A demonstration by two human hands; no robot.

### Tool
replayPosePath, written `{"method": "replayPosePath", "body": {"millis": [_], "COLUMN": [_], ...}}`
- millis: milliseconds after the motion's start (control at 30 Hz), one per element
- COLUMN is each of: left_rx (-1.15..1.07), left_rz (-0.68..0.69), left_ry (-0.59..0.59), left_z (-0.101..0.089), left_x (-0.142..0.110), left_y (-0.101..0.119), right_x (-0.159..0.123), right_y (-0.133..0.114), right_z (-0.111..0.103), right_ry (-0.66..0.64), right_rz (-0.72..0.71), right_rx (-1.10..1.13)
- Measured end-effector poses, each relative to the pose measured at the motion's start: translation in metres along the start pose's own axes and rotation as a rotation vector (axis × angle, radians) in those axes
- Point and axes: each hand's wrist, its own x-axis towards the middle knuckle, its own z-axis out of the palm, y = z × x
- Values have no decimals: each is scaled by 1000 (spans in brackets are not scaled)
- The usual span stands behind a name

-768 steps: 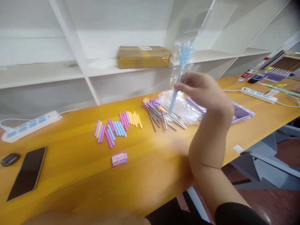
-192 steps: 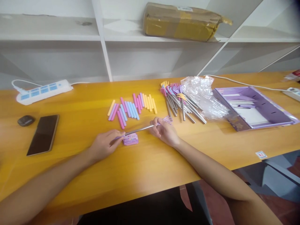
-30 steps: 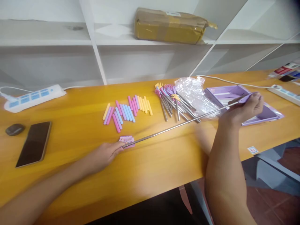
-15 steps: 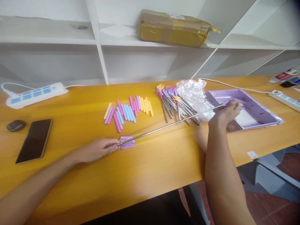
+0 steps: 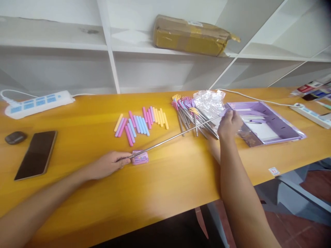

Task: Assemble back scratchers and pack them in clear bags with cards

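Note:
A telescopic back scratcher [image 5: 176,139] stretches between my two hands, its thin metal rod slanting up to the right. My left hand [image 5: 112,164] grips the thicker lower end. My right hand [image 5: 229,123] is closed around the purple far end, which its fingers mostly hide. Beneath the rod near my left hand lies a small purple card [image 5: 141,158]. Behind it, several more back scratchers [image 5: 193,115] with claw heads in yellow, pink, blue and purple are piled up. Pink, blue, purple and yellow handle sleeves [image 5: 139,124] lie in loose rows left of the pile.
An open purple box [image 5: 280,140] with a pen-like item inside sits right. Clear plastic wrap [image 5: 210,103] touches the pile. At left are a phone [image 5: 36,155], a black mouse-like object [image 5: 16,137] and a power strip [image 5: 40,104]. A taped carton [image 5: 191,36] rests on the shelf.
My right hand has moved left, from over the purple box to its left edge, and the rod span between my hands has shortened. My left hand stays nearly still.

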Motion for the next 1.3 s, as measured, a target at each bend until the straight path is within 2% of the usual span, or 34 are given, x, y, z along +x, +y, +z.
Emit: {"method": "replayPosePath", "body": {"millis": [67, 133, 200, 300, 400, 500, 667, 800, 900, 1033, 1100, 1200, 1300], "left_rx": [-29, -73, -135, -217, -223, -187, -146, -126, -106, -107, -100, -75, -42], "left_rz": [5, -2, -23, -56, -49, -14, 0, 6, 17, 31, 24, 19, 39], "left_ry": [63, 114, 128, 117, 111, 89, 66, 74, 82, 73, 78, 67, 47], "left_z": [7, 15, 23, 29, 28, 26, 26, 26, 24, 22, 22, 22, 23], "left_x": [1, 1, 0, -2, -3, -3, -4, -3, -1, 2, 2, 2, 2], "left_y": [2, 3, 5, 5, 5, 4, 5, 3, 2, 1, 1, 2, 4], "right_x": [-19, -46, -79, -130, -167, -186, -197, -202, -200, -190, -187, -187, -189], "right_y": [-23, -52, -84, -123, -143, -148, -145, -144, -144, -146, -145, -144, -143], "right_z": [8, 17, 26, 33, 34, 33, 36, 40, 41, 42, 44, 45, 45], "right_ry": [-73, -202, -357, -479, -561, -634, -625, -669, -791, -1026, -1081, -1070, -1006], "right_rz": [-78, -188, -360, -626, -817, -900, -954, -909, -794, -614, -562, -536, -554], "right_rx": [-16, -22, -21, 1, 13, 54, 102, 77, 127, 333, 396, 433, 459]}}
